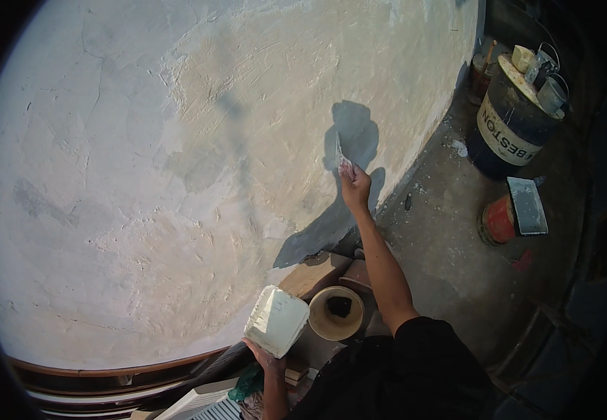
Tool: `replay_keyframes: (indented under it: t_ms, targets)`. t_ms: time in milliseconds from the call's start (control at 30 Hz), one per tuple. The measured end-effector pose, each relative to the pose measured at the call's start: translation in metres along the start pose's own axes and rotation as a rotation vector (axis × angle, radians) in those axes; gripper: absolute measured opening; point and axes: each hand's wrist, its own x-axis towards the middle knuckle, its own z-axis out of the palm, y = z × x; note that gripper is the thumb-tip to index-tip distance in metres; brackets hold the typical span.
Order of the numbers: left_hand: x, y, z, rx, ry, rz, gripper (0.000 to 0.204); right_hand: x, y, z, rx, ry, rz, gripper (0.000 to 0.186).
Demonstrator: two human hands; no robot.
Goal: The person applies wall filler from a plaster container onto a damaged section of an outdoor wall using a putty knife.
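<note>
1. Left hand [265, 357] low in view, fingers closed under a white square board [276, 321] loaded with pale plaster, held tilted, just beside the wall.
2. Round cream bucket [336, 313] with a dark lump inside, on the floor just right of the board, beside brown blocks [315, 274].
3. Right hand [354, 186] stretched forward, fingers gripped on a small putty knife [341, 158], blade touching the plastered wall [177, 175]; shadow cast beside it.
4. Red can [498, 220] with grey trowel laid across it, farther right.
5. Black drum [510, 126] farthest, small pails on top.
</note>
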Motion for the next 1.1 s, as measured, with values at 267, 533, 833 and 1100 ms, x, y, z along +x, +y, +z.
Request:
replay_keyframes:
  t_ms: [267, 533, 833, 1100]
  targets:
    - [-0.002, 0.0, -0.008, -0.037, -0.02, -0.002, 0.069, -0.05, -0.032, 0.015, 0.004, -0.208, 0.016, 0.025]
    - [-0.005, 0.004, -0.011, -0.029, -0.08, -0.021, 0.067, -0.121, -0.027, 0.046, 0.056, -0.325, -0.36, 0.028]
    - [-0.02, 0.02, -0.024, 0.04, 0.105, -0.003, 0.072, -0.204, 0.029, 0.045, 0.293, 0.072, 0.466, 0.017]
    - [-0.03, 0.035, -0.031, 0.193, 0.018, 0.093, 0.072, -0.221, 0.149, 0.058, 0.703, 0.358, 0.896, 0.025]
